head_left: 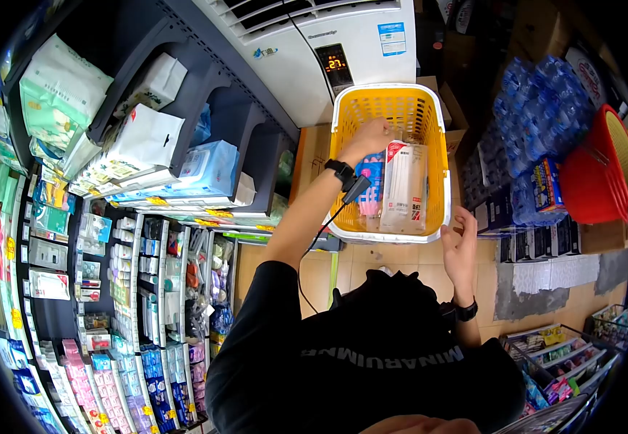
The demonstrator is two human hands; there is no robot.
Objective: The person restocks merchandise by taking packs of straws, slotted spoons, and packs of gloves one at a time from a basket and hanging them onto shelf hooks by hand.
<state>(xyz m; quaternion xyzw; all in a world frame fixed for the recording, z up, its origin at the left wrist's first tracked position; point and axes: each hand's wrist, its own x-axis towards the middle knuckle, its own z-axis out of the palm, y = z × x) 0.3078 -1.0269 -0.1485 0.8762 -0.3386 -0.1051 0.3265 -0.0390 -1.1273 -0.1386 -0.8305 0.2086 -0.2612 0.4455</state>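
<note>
1. Lining the left side, dark shelving (231,65) carries large white, green and blue packages on its upper levels and rows of small packets lower down.
2. At the far side stands a white air conditioner (364,58), its display lit with the number 27.
3. Over to the right, wrapped blue bottles (541,101) are piled beside nested red buckets (588,173).
4. Between the air conditioner and the person's black shirt (379,354) sits a yellow basket (436,202) with a white rim and slotted walls.
5. Inside the basket, 1 clear-and-white packet (404,184) with a red corner lies lengthwise, towards the right wall.
6. Just left of that packet, also within the basket, is 1 blue-and-pink pack (375,170), partly covered.
7. The left hand (369,137) reaches in over the basket's left wall, near the far end of both packs; its fingers are curled, and I cannot tell whether they pinch anything.
8. The right hand (460,246) is just beside the basket's near right corner, fingers bent and slightly apart; whether the thumb touches the rim is unclear.
9. Each wrist wears 1 black watch (340,171); beside the left wrist is a small black clip (358,189) trailing a cable.
</note>
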